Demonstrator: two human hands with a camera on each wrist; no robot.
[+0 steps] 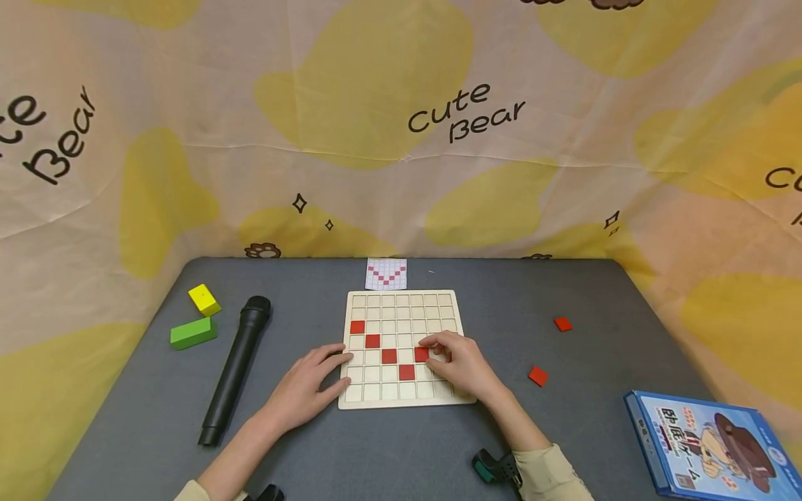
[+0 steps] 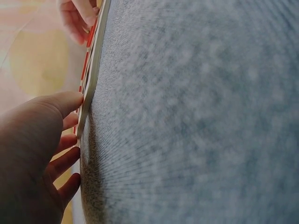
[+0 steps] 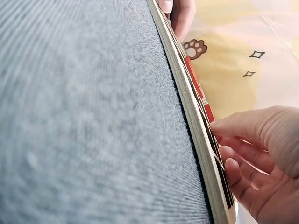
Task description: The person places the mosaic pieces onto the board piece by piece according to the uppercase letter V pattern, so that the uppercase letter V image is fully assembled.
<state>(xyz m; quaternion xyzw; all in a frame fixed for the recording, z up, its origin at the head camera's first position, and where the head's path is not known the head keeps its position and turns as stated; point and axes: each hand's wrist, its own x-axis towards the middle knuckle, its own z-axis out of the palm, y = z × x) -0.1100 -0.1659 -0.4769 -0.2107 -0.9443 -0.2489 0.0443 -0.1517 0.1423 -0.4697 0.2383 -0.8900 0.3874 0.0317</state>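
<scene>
A pale wooden grid board [image 1: 370, 394] lies flat on the table with several red square tiles set in its cells, such as one red tile [image 1: 406, 372] near the lower middle. My right hand [image 1: 461, 362] is over the board's right side, thumb and index finger pinching another red tile [image 1: 422, 355] at a cell. In the right wrist view the thumb touches the board right by that tile. At the board's left edge, my left hand [image 1: 305, 386] rests with fingers spread and fingertips touching the rim; the left wrist view shows its thumb against the edge.
Behind the board stands a small pattern card [image 1: 386, 275]. Leftward lie a black microphone [image 1: 234, 372], a green block [image 1: 193, 334] and a yellow block [image 1: 204, 300]. To the right are two loose red tiles, a farther tile [image 1: 562, 324] and a nearer tile [image 1: 538, 376], plus a blue box [image 1: 714, 445].
</scene>
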